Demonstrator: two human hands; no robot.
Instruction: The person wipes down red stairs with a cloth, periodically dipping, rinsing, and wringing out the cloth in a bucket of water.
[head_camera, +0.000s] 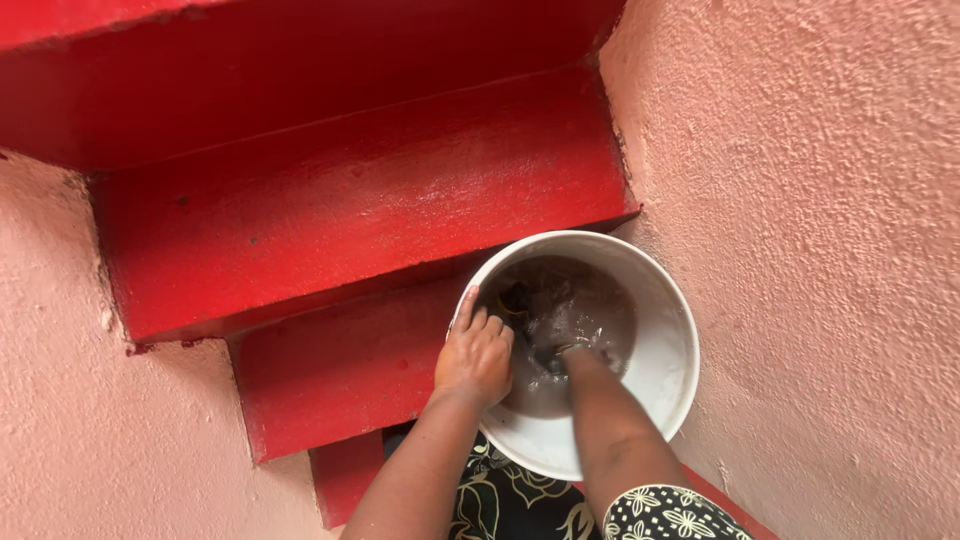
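Left hand curled over near-left rim of white bucket, gripping it. Bucket sits on red stair step, holding murky water. Right hand submerged, grip unreadable. Risk: bucket tipping off step edge, water spilling.

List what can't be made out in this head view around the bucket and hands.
- Right hand: sunk in murky water; its grip is hidden.
- Dark object in the water: too blurred to identify.
- White bucket: near rim hidden by the forearms.
- Left hand: fingertips over the rim, palm side unseen.
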